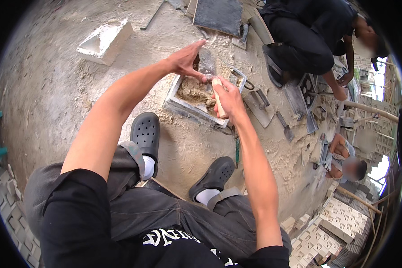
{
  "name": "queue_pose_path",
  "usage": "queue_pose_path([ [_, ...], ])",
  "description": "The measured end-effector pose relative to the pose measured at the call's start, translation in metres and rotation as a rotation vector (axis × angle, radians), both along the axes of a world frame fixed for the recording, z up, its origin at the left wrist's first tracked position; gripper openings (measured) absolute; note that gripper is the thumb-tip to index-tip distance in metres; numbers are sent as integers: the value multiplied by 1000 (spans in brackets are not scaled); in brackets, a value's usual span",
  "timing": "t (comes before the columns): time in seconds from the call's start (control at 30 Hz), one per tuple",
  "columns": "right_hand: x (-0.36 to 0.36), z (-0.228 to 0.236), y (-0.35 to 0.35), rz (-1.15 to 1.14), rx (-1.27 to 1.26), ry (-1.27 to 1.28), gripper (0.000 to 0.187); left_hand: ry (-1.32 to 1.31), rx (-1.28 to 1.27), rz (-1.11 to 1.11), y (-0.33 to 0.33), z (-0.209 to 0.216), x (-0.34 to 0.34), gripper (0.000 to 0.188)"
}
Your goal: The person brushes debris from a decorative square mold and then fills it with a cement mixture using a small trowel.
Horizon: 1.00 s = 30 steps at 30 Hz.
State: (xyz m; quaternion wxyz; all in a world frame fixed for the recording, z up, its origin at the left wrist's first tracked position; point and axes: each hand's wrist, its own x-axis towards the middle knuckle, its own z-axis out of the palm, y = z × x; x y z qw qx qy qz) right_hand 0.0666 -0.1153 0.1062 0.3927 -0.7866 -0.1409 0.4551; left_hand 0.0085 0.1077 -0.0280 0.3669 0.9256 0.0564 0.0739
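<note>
In front of my feet on the ground sits a square metal mould (183, 108), holding lumpy tan, damp-looking mortar (193, 90). My right hand (230, 98) is closed around the pale wooden handle of a trowel (219, 102). The trowel's grey blade lies flat over the far part of the mould. My left hand (185, 61) is open, thumb and fingers spread wide along the blade's left side, the thumb tip close to where handle and blade meet. The underside of the blade is hidden.
A white block with a hollow (105, 42) lies at far left. Right of the mould are a flat plastering trowel (260, 107) and a small pointed trowel (285, 127). A dark board (216, 17) lies beyond. Two people crouch at right; patterned blocks (344, 216) are stacked behind.
</note>
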Motion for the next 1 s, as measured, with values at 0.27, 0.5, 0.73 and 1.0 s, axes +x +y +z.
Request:
queue_pose_path([
  [0.27,22,9,6,207,-130,-122,61,-25,-68,30,1,-13,-15,149],
  [0.5,17,6,-2,324,-116,-258,57,-16,-106,60,-12,-11,-34,143],
  [0.73,7,14,-13,382,-136,-247,58,53,-25,109,-16,-4,-39,138],
  [1.0,-16,22,-39,355,-170,-198,57,79,182,43,-13,14,-22,125],
])
